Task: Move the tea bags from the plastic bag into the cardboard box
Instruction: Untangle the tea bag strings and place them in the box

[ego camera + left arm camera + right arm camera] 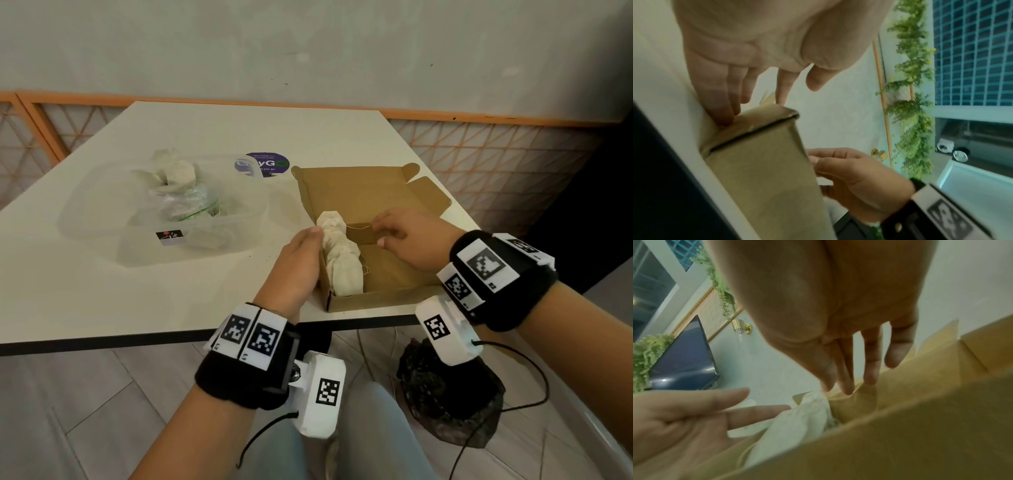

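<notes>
head view, hands (349,251) at cardboard box (394,291)

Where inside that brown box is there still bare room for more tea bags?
In the cardboard box, the floor right of the tea bags, up to the right wall, is bare, though the right hand hovers over its far part. The left side is crowded: bags stand in a row against the left wall, with the left hand beside them.

box (376,192): brown | tea bags (342,260): cream-white | table (102,291): off-white | wristbands (236,380): black, checkered white tags
</notes>
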A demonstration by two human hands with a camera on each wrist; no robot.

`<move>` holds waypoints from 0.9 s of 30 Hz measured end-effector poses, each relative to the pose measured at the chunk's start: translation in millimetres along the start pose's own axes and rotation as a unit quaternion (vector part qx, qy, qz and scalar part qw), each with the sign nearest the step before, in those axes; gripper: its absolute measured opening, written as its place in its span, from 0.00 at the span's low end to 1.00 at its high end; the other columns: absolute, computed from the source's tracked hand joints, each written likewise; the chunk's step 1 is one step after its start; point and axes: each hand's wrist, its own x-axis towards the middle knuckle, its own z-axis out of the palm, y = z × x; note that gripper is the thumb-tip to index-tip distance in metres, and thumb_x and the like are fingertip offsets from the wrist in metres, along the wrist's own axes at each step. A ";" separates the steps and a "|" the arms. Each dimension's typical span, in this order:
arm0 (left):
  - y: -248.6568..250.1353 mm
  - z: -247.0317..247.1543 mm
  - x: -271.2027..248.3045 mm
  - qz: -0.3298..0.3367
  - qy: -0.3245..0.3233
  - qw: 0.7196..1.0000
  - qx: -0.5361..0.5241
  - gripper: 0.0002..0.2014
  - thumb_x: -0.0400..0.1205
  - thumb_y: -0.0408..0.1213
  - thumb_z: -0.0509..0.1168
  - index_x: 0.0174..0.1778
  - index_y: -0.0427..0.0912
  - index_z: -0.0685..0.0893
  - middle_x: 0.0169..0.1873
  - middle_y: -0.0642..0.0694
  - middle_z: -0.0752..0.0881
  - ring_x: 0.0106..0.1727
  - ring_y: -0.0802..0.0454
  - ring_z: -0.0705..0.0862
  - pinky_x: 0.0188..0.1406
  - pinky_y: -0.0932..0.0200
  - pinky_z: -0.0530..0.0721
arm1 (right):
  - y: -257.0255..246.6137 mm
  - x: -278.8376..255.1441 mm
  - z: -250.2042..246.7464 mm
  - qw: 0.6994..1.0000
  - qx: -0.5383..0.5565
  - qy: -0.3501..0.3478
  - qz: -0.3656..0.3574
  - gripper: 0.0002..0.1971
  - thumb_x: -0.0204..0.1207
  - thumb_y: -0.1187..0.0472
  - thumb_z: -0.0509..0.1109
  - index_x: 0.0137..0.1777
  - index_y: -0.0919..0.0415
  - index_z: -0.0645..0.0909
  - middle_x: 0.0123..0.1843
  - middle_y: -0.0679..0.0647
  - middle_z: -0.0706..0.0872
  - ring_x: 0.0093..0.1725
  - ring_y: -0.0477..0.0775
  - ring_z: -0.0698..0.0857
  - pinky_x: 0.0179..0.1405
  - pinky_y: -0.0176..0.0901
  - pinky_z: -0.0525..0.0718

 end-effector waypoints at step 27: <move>-5.7 3.9 -2.6 0.130 0.017 0.942 0.310 0.14 0.83 0.39 0.60 0.52 0.37 0.89 0.71 0.44 0.72 0.64 0.50 0.78 0.49 0.72 0.65 | 2.6 -0.4 2.3 0.993 -0.098 -0.042 0.048 0.20 0.84 0.58 0.52 0.74 0.49 0.71 0.83 0.39 0.54 0.81 0.56 0.56 0.77 0.67 0.50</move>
